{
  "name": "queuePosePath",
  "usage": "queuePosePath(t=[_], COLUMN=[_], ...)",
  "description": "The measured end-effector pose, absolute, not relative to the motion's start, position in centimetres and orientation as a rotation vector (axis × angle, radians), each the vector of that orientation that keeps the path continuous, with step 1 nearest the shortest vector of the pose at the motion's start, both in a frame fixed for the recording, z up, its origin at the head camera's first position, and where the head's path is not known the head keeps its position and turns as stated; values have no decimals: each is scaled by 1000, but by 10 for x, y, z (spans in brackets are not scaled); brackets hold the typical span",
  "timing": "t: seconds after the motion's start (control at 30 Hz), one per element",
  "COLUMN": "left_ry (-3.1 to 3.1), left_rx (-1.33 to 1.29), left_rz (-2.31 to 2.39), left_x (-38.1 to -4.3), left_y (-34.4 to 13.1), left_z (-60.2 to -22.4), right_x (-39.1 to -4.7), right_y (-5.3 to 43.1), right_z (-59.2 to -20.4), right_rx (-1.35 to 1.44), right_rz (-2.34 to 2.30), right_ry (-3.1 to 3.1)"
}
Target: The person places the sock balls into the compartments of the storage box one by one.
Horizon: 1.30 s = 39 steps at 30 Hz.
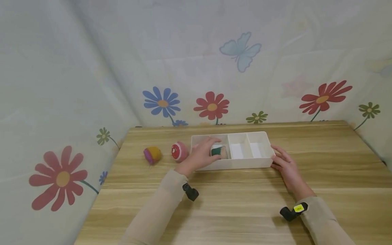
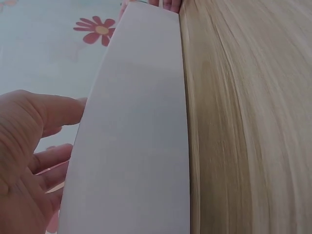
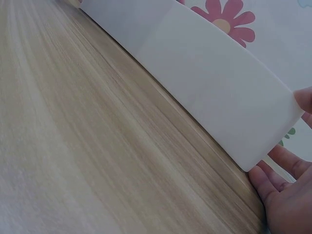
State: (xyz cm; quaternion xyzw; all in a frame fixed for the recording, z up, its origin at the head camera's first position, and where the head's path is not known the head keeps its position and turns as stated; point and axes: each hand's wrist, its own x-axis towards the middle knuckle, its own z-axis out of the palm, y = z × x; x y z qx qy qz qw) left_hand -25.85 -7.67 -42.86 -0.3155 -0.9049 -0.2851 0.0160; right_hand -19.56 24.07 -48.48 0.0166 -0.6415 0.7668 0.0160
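Observation:
A white divided box lies lengthwise on the table. My left hand reaches over its front wall into the left compartment, thumb and fingers curved apart. Between them sits a dark green and beige piece, partly covered by the hand; a gap shows below the upper fingertip. The left wrist view shows the left hand above the box's wall, with the compartment's inside hidden. My right hand touches the box's right end; in the right wrist view its fingers lie against the end and lower corner, extended.
Left of the box are a pink ball-shaped piece with a red and white face and a yellow and purple piece. The wooden table meets a flower-printed cloth wall at the back and left.

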Motion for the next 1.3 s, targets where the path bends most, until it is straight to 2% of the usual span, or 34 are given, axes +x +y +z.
queuePosePath(t=[0.7, 0.97, 1.3], left_ry=[-2743, -2647, -2670], left_rx=[-844, -918, -789], left_rz=[-1253, -1094, -1098], left_x=[-246, -246, -241], left_y=[-117, -135, -163], left_z=[-425, -426, -424], right_x=[-193, -194, -195], right_y=[240, 241, 241], right_z=[-484, -485, -485], right_rx=[55, 56, 56], right_rz=[2400, 2402, 2395], right_ry=[-1997, -1992, -1996])
